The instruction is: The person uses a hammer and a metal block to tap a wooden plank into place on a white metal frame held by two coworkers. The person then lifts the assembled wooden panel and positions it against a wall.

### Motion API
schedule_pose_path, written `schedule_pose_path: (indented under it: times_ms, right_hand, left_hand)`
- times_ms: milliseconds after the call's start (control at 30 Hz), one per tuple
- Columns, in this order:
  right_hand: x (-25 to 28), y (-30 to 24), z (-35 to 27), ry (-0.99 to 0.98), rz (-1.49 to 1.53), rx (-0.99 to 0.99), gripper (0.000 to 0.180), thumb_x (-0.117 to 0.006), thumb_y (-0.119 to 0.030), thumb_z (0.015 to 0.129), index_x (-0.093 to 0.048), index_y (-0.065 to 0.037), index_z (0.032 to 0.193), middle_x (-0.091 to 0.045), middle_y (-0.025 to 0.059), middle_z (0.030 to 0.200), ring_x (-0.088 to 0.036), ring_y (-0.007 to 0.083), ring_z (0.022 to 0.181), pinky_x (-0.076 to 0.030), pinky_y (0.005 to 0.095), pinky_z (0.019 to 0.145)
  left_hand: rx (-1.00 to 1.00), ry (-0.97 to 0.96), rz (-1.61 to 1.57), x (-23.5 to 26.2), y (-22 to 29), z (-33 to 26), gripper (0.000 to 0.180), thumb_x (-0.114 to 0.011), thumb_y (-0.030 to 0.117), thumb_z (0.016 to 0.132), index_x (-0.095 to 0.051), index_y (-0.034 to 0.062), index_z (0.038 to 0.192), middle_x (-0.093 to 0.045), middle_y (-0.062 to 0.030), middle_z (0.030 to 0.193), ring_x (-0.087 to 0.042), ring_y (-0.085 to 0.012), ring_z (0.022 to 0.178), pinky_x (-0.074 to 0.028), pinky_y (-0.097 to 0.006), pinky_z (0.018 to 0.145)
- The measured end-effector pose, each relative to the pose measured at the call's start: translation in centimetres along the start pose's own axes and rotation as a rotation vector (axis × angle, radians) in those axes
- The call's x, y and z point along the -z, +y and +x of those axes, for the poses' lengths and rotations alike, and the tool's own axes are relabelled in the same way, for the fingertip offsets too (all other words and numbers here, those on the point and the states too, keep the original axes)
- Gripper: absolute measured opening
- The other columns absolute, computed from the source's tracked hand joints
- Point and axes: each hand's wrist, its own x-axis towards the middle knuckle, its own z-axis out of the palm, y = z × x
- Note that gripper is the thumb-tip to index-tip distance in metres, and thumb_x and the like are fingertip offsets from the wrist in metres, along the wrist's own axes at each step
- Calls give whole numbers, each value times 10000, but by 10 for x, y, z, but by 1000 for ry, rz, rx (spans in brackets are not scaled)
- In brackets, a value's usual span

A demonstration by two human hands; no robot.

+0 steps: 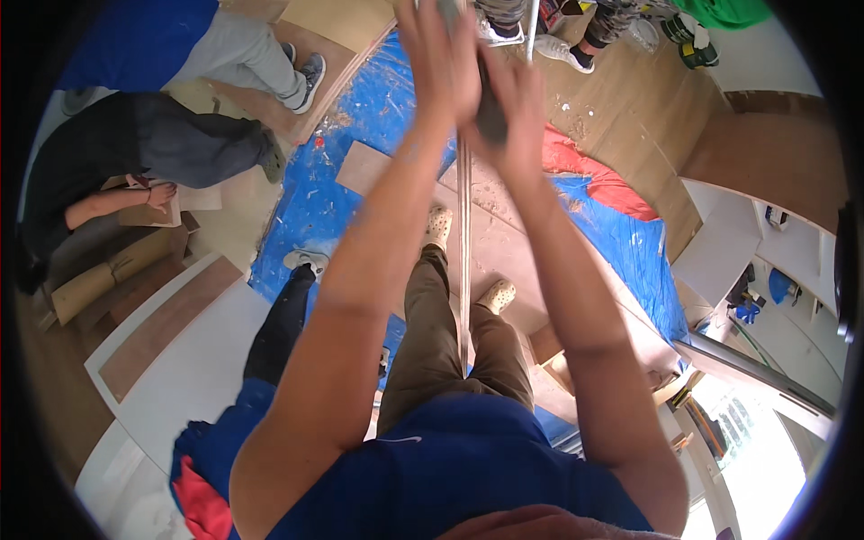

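Note:
At the upper middle, my left hand (441,67) and my right hand (513,112) are close together and smeared by motion. Both are closed on a long dark block (491,103), its kind not clear, with much of it behind my fingers. Directly under them, a thin board (464,252) stands on edge, showing a narrow layered side that runs back between my legs. The block lies over or beside the far part of this edge; the exact contact is hidden.
Dusty brown panels (490,234) and a blue tarp (351,144) cover the floor. A co-worker bends over a small box (148,209) at left; other people stand at the far side. A white cabinet (720,243) is at right, a pale panel (207,333) at left.

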Motion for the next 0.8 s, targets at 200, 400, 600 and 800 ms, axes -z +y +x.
schedule_pose_path:
  times_ms: [200, 400, 600, 800]
  right_hand:
    - [-9, 15, -3, 108, 22, 21, 883, -839, -121, 684, -557, -31, 1517, -644, 197, 1191, -568, 395, 1059, -458, 493, 931]
    - [36, -41, -244, -69, 137, -241, 862, -891, -170, 749, -561, 25, 1521, -656, 202, 1184, -590, 350, 1043, -472, 462, 918]
    - [-2, 5, -49, 38, 21, -44, 922, -874, -144, 677, -553, -34, 1534, -600, 189, 1096, -540, 379, 963, -449, 466, 861]
    - [-19, 11, 54, 109, 15, 13, 882, -824, -132, 697, -551, -92, 1535, -597, 164, 1069, -550, 373, 984, -448, 473, 891]
  left_hand:
    - [-45, -56, -50, -6, 8, 3, 598, -597, 328, 1072, -418, 40, 1565, -246, -304, 1684, -243, -523, 1554, -225, -580, 1275]
    - [108, -193, 63, 40, 34, -248, 784, -527, 450, 1082, -276, -21, 1657, -180, -357, 1693, -139, -584, 1569, -126, -693, 1251]
    - [35, -75, 88, 3, 20, -46, 701, -507, 409, 1106, -303, 9, 1645, -184, -289, 1729, -146, -534, 1588, -139, -639, 1277]
    - [-49, -69, 12, -3, 4, 65, 701, -567, 412, 1088, -350, 14, 1624, -234, -282, 1717, -219, -532, 1566, -197, -591, 1281]
